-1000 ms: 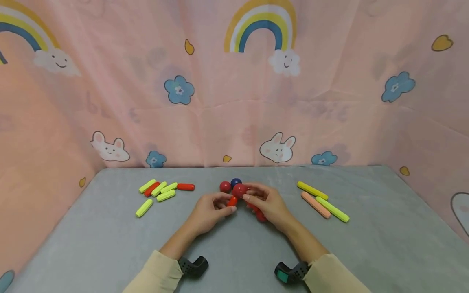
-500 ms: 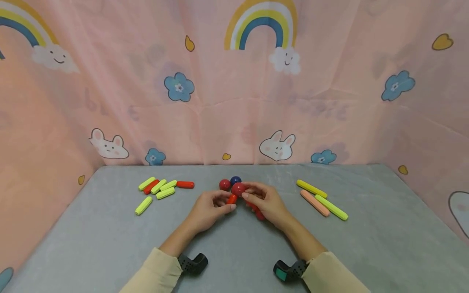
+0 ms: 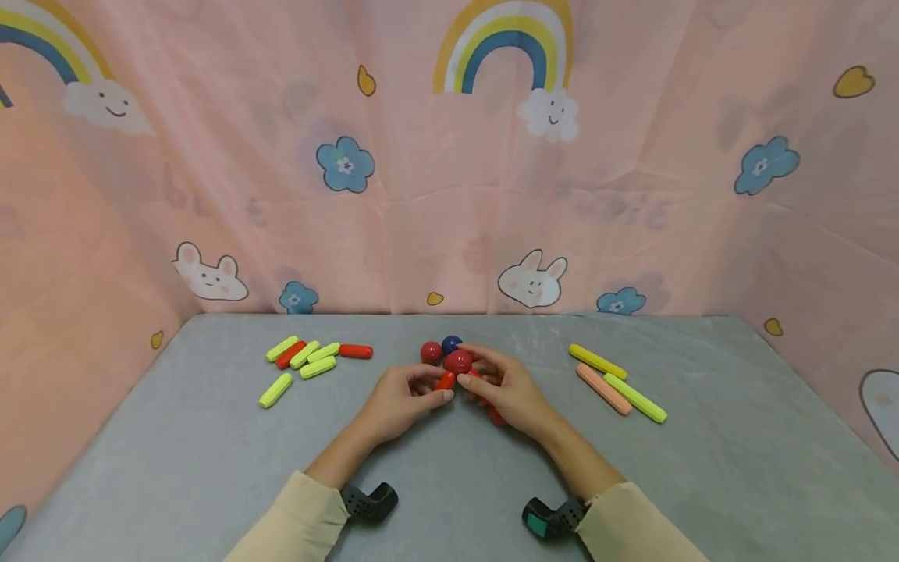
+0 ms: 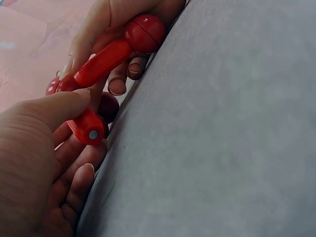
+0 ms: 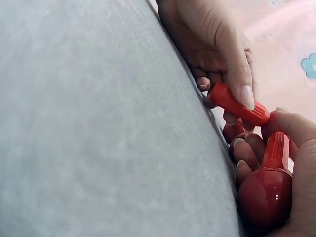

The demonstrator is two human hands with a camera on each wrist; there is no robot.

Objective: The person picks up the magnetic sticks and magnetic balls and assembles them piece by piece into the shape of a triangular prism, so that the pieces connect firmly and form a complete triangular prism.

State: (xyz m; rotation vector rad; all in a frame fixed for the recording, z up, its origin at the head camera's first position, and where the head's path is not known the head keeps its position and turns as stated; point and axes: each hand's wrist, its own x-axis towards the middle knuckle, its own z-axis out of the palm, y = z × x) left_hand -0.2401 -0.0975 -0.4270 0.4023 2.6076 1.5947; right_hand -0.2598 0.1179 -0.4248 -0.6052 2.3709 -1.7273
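Over the middle of the table, my left hand (image 3: 400, 404) pinches a short red magnetic rod (image 5: 239, 104) between thumb and fingers. Its free end shows a grey metal disc in the left wrist view. The other end meets a red ball (image 3: 458, 361), which my right hand (image 3: 521, 396) holds with thumb and fingertips. From that ball a second red rod (image 4: 104, 61) runs under my right hand to another red ball (image 5: 265, 198). Just behind the hands, a loose red ball (image 3: 431, 352) and a dark blue ball (image 3: 452, 344) lie side by side on the table.
Short yellow-green rods (image 3: 275, 390) and two red rods (image 3: 356, 352) lie in a loose group at the left. Longer yellow (image 3: 597, 361), peach (image 3: 604, 389) and yellow-green (image 3: 635, 398) rods lie at the right. A pink printed curtain (image 3: 421, 218) hangs behind the grey table (image 3: 449, 499).
My right thumb and fingers have shifted slightly left on the joining ball, closer to the left-hand rod. Both hands otherwise stay in place, and the rods at the sides lie as before.
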